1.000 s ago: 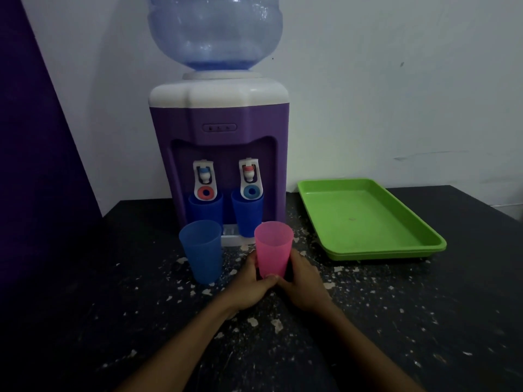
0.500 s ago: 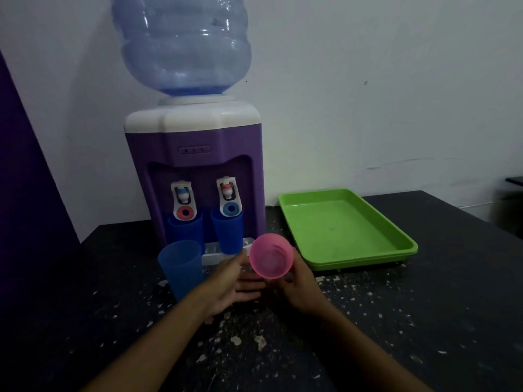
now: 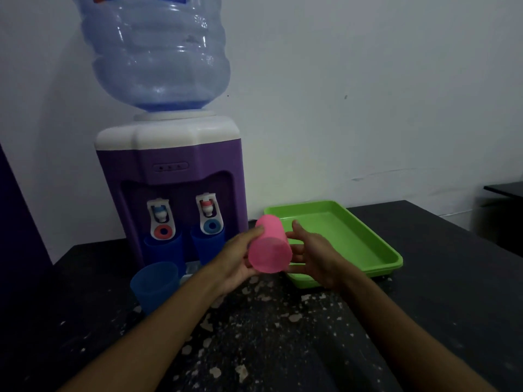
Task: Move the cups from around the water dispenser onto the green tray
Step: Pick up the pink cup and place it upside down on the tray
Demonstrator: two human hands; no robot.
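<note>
I hold a pink cup (image 3: 270,246) between both hands, lifted off the table and tipped on its side with the mouth facing me. My left hand (image 3: 240,260) grips its left side and my right hand (image 3: 312,254) its right side, just in front of the left edge of the green tray (image 3: 365,244). A blue cup (image 3: 154,285) stands on the table left of my left arm. Two more blue cups (image 3: 162,250) (image 3: 208,246) sit under the taps of the purple water dispenser (image 3: 169,176).
The black table (image 3: 438,292) is speckled with white flecks in front of me. A white wall (image 3: 368,94) rises behind the dispenser and tray. A dark purple panel (image 3: 17,236) stands at the left. Another dark surface (image 3: 503,190) shows at the far right.
Both hands lifted the pink cup off the table, tipped it over toward me and carried it up and right to the tray's left edge. The camera view rose.
</note>
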